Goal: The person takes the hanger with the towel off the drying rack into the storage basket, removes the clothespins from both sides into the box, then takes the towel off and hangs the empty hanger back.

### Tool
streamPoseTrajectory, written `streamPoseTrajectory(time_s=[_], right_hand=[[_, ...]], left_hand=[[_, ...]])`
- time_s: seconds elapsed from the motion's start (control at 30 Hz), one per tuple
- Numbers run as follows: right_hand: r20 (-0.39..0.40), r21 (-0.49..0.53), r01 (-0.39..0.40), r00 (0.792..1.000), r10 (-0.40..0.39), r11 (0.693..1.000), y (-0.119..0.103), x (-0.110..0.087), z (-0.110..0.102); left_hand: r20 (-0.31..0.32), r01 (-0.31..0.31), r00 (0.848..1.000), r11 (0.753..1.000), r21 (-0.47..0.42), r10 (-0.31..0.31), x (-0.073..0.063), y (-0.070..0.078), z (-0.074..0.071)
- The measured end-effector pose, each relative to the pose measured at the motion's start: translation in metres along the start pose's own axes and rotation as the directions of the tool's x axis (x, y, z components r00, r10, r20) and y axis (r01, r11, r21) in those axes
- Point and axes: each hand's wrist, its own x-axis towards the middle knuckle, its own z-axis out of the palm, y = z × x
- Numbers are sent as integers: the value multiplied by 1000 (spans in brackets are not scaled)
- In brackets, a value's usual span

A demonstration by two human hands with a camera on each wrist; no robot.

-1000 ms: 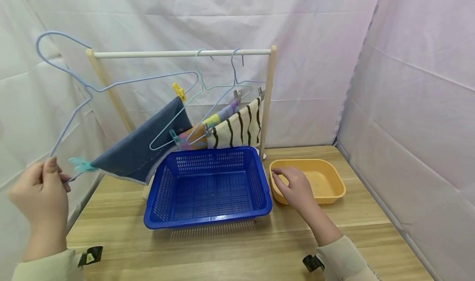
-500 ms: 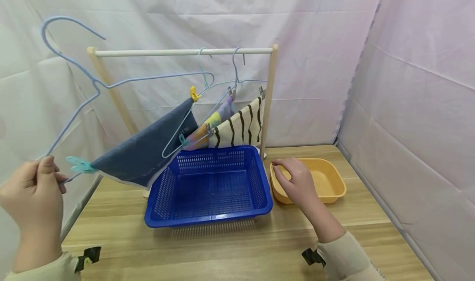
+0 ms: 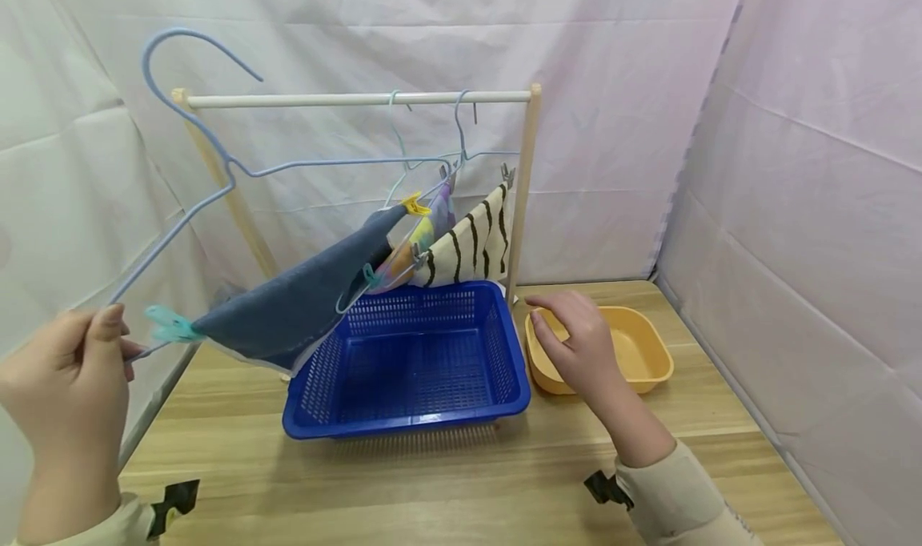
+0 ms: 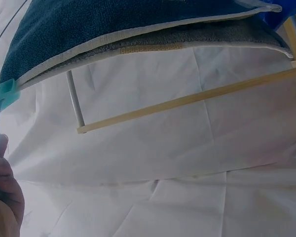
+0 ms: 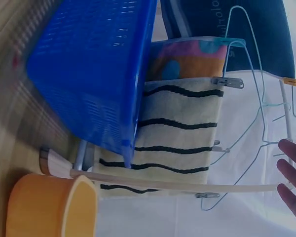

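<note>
Blue hanger (image 3: 324, 162) extends up and right from the pinching left fingers (image 3: 106, 328).

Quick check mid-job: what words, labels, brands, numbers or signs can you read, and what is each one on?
Dark blue towel: pale sideways lettering, seen in the right wrist view; too blurred to read reliably.
No readable text on anything else.

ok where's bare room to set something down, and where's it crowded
Bare table shows in front of the blue basket and right of the yellow tub. On the rail, the left half is free; two hangers and their cloths crowd the right.
</note>
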Motion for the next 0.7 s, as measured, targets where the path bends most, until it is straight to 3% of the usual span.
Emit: streamPoseTrajectory(time_s=[0.33, 0.5, 0.7], right_hand=[[-42, 1, 82, 996, -82, 997, -10, 14, -1], [-70, 3, 125, 990, -124, 992, -17, 22, -2], [-100, -5, 156, 983, -156, 988, -24, 27, -2]], left_hand=[[-30, -52, 998, 995, -86, 50, -2, 8, 1], [-2, -110, 994, 993, -40, 110, -1, 13, -1], [-9, -129, 992, 990, -64, 129, -3, 17, -3]])
